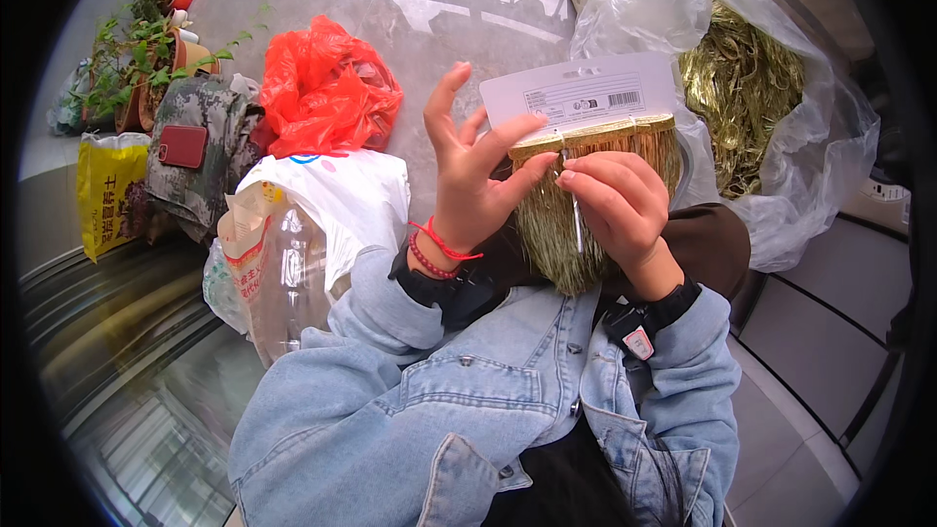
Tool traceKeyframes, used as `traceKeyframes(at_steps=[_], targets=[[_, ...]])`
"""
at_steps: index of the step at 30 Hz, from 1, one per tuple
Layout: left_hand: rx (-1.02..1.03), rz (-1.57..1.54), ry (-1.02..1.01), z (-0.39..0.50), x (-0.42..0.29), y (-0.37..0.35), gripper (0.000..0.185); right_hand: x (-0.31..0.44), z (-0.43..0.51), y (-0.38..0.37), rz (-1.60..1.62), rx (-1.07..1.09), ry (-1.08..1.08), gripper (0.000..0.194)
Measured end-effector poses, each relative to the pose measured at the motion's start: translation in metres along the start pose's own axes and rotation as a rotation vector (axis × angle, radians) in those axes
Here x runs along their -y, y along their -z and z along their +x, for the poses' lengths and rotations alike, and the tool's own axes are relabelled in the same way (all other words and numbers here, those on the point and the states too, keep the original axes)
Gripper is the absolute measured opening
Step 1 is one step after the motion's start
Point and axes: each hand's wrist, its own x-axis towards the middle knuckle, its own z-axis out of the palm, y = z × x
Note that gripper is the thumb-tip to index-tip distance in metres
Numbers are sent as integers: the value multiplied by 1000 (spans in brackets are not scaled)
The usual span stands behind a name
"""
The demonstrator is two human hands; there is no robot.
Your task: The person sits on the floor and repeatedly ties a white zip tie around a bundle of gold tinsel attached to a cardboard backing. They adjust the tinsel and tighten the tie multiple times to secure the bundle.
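A bundle of gold tinsel fringe [564, 256] hangs over my lap, its top band against a white printed card [582, 91] with a slotted hanging hole. My left hand [476, 168] is at the bundle's left end, thumb and index finger on the top band and card edge, the other fingers raised. Between the thumb and fingers of my right hand [618, 201] is a thin silvery twist tie [578, 223], which runs down over the fringe. Another small tie shows near the band's right part. The back of the band is hidden.
At the right, a clear plastic bag [834, 154] holds loose gold tinsel [739, 95]. On the left are a red plastic bag [329, 88], a white bag [366, 190], a clear plastic bottle [296, 263], a camouflage cloth item [194, 190] with a red phone [182, 146], and potted plants [139, 58].
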Motion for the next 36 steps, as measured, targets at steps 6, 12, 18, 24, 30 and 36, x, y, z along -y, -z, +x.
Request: traceKeyframes(at_steps=[6, 12, 18, 24, 30, 36], targets=[[64, 275, -151, 10, -3, -2, 26, 0, -1, 0, 35, 25, -51, 19], [34, 308, -170, 10, 1, -9, 23, 0, -1, -2, -12, 26, -110, 20], [97, 351, -179, 7, 7, -8, 19, 0, 10, 6, -147, 88, -71, 25], [101, 194, -87, 5, 7, -10, 22, -16, 35, 27, -265, 305, -113, 25], [125, 113, -42, 0, 5, -11, 20, -16, 40, 19, -364, 376, -125, 18], [67, 71, -61, -2, 7, -17, 23, -18, 36, 13, -396, 352, -125, 16]])
